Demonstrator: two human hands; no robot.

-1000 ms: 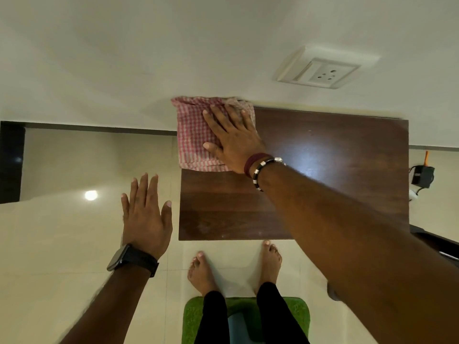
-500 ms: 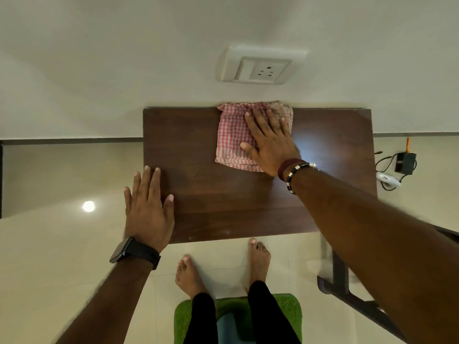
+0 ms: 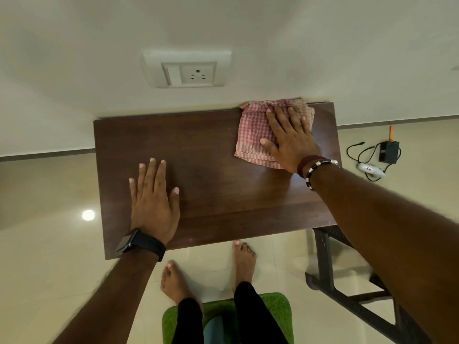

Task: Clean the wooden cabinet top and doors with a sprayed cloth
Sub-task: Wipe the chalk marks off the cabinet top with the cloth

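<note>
Wiping of the wooden cabinet top is shown, the checked cloth being pressed flat at the far right corner under the open right hand, the flat left hand bracing; the doors are judged next.

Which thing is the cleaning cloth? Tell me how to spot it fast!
Find the dark wooden cabinet top against the white wall. Look at its far right corner, below and right of the wall socket. The cloth lies flat there under the right hand, and it is the only thing with pink and white checks.
</note>
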